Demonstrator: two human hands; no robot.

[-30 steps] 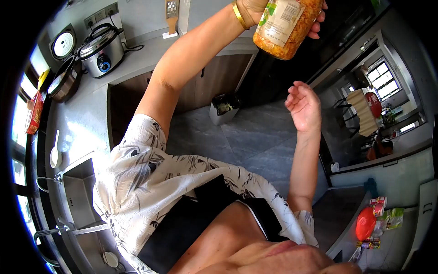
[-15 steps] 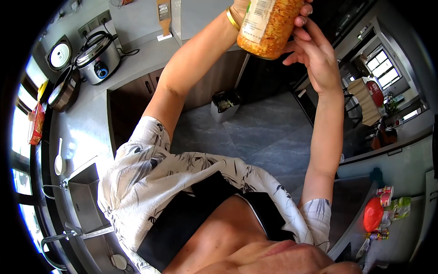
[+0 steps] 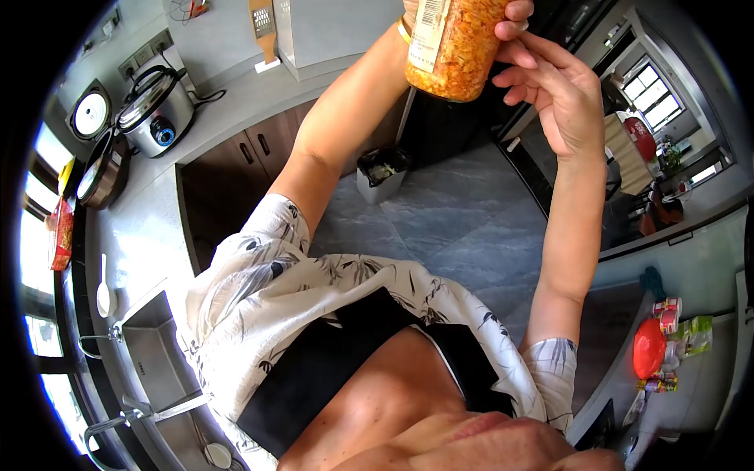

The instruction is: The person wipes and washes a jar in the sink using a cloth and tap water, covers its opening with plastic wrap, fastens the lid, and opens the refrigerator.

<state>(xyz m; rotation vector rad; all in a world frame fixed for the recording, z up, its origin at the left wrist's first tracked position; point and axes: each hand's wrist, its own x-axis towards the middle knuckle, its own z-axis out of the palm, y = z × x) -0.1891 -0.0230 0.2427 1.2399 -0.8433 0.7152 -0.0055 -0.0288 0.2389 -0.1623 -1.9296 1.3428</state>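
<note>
A glass jar [image 3: 459,59] of orange-red chopped food, perhaps chopped chili, is held up at the top edge of the head view. Its pale label carries a barcode, and its upper end lies outside the picture. My left hand [image 3: 410,9] grips it; most of that hand is behind the jar or cut off, with a gold bangle at the wrist. Fingertips show at the jar's right side, seemingly from the left hand. Just right of the jar is my right hand [image 3: 561,98], its fingers apart and bent toward the glass; I cannot tell whether any touches it.
On the left counter [image 3: 149,192] stand a pressure cooker [image 3: 157,118], a rice cooker [image 3: 104,169] and a white ladle [image 3: 105,294] near the sink [image 3: 161,345]. A bin [image 3: 381,177] is on the floor. Packets and a red bag [image 3: 649,348] lie at right.
My right hand has drawn slightly to the right, away from the jar's lower part. The jar remains in my left hand, shifted a little left in view. The whole view has turned slightly.
</note>
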